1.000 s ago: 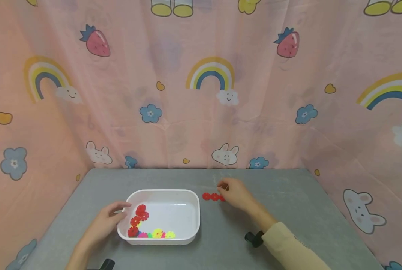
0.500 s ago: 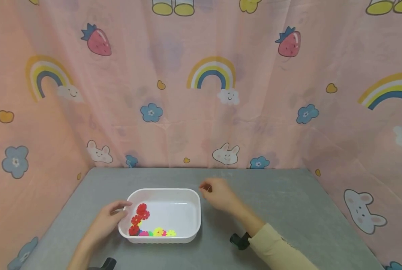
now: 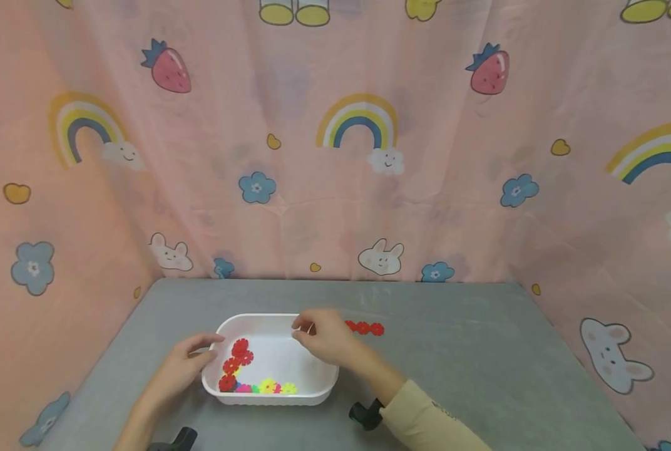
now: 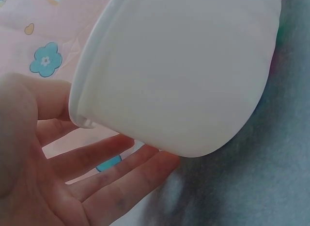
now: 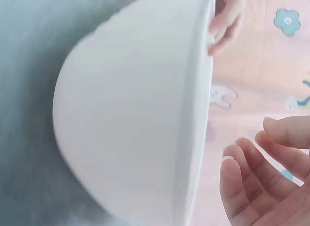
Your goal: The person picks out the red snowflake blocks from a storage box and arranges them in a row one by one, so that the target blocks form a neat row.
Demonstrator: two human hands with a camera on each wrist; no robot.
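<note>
Gripped white plastic basin (image 3: 285, 360) by its left rim in left hand (image 3: 186, 357); poised loose, seemingly empty right hand (image 3: 331, 338) over basin's right end. Judged red flower discs (image 3: 245, 357), in and right of basin, light, stiff, slippery: best pinched by edges.

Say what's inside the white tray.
The tray holds red flower-shaped pieces at left and yellow, pink and green ones along its near side. The right hand hides its far right corner.

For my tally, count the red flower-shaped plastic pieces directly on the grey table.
3 in a row: right piece, middle piece, left piece, partly behind the right hand, which may hide more.
</note>
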